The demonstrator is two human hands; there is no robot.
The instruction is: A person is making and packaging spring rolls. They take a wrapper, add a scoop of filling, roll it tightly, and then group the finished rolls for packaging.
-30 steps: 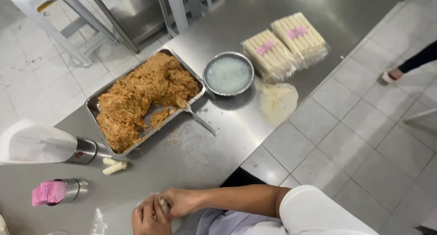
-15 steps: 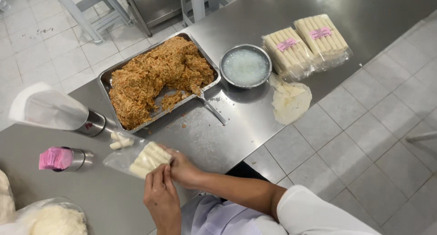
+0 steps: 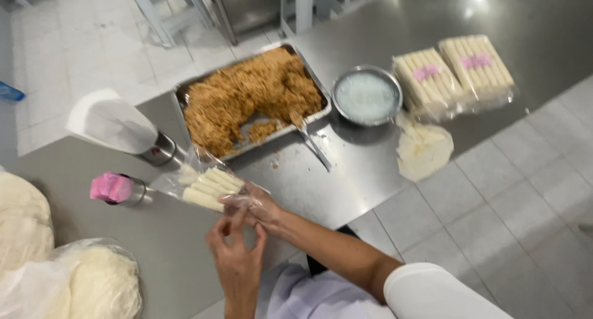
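Our right hand [image 3: 256, 205] grip pinches a crinkly clear bag of pale rolls [image 3: 207, 186]; our left hand [image 3: 238, 257] fingers spread beneath, above the brushed steel bench [image 3: 333, 183].

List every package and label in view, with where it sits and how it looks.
Two sealed packs: far right on the steel counter, clear wrap over pale sticks, a pink label on each.
Open clear bag: in the right hand, holding pale sticks.
Clear bags of white dough: near left corner.
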